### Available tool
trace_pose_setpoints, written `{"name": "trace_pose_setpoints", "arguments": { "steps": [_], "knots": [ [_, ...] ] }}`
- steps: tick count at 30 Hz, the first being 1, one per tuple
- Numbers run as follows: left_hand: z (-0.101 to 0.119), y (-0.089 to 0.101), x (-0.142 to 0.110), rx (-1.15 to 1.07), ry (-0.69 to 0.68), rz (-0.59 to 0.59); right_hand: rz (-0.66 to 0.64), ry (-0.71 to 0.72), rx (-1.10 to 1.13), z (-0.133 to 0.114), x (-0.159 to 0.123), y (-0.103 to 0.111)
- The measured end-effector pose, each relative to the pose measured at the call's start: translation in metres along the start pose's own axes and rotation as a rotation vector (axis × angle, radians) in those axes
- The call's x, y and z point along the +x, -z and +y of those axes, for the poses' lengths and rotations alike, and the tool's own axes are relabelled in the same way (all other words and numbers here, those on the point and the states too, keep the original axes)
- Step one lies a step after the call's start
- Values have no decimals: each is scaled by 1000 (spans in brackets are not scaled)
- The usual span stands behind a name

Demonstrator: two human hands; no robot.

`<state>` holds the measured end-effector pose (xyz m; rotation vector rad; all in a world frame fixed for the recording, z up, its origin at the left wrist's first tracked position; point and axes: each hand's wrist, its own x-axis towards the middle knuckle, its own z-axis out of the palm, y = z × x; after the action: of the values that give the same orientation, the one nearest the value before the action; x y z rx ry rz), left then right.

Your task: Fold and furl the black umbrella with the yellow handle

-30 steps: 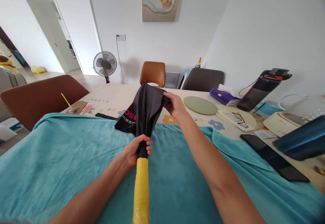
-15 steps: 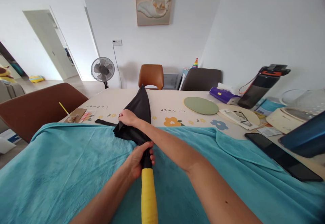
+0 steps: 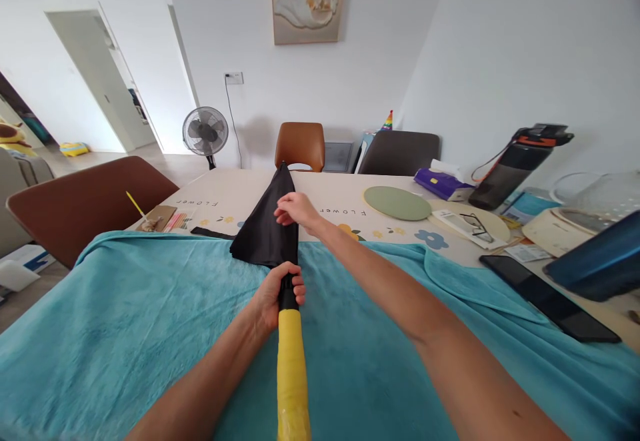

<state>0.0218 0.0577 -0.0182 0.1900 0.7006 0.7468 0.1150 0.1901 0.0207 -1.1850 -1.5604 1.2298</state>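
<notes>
A black umbrella (image 3: pixel 267 228) lies lengthwise before me, its canopy partly folded into a loose triangle with the tip pointing away. Its long handle is wrapped in yellow (image 3: pixel 291 368) and runs toward me. My left hand (image 3: pixel 284 288) is wrapped round the black neck just below the canopy. Over the canopy's right edge is my right hand (image 3: pixel 297 211), with fingers loosely bent and no cloth visibly gripped. Whether its fingertips touch the fabric is hard to tell. A black strap (image 3: pixel 213 232) sticks out on the canopy's left.
A teal blanket (image 3: pixel 125 308) covers the table's near part. On the right are a phone (image 3: pixel 550 298), a blue bottle (image 3: pixel 597 261), a dark bottle (image 3: pixel 515 168), glasses (image 3: pixel 477 228), a purple tissue pack (image 3: pixel 440 182) and a green mat (image 3: pixel 397 202). A brown chair (image 3: pixel 85 204) stands left.
My right hand has let go of the canopy's left edge and moved right, above the fabric. The canopy lies smoother and flatter. My left hand keeps its grip.
</notes>
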Motion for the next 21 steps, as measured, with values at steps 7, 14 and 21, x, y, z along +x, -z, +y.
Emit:
{"name": "trace_pose_setpoints", "arguments": {
  "steps": [7,14,21],
  "knots": [
    [14,0,-14,-343,67,-283,100,-186,218,33,-36,45],
    [18,2,-19,-381,13,-330,85,-252,401,38,-26,26],
    [20,-3,-26,-334,-14,-310,79,-248,410,39,-17,19]
  ]
}}
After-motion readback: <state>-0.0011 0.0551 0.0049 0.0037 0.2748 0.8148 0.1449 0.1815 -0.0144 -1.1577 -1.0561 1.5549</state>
